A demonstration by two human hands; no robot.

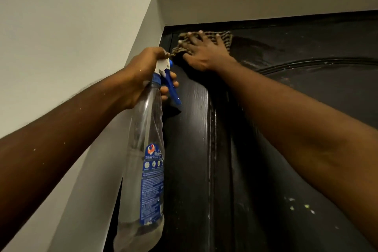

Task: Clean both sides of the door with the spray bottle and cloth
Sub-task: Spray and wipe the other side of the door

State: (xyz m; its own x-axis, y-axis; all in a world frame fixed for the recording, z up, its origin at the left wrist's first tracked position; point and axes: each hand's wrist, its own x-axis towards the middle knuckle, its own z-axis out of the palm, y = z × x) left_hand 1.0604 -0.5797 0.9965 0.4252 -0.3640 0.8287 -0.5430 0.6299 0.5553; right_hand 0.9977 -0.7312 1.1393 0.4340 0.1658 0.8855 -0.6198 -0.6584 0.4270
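Door point(311, 112) top: R hand point(204, 52) flat on cloth point(226, 38); L hand point(143, 73) grips spray bottle point(146, 149).

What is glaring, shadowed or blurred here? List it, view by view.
Head view: dim, warm light overall; wet sheen glints on the dark door right of the cloth; the spray bottle throws a shadow onto the door below its trigger; the cloth under the right hand looks slightly soft; the wide-angle lens tilts the door's edges.
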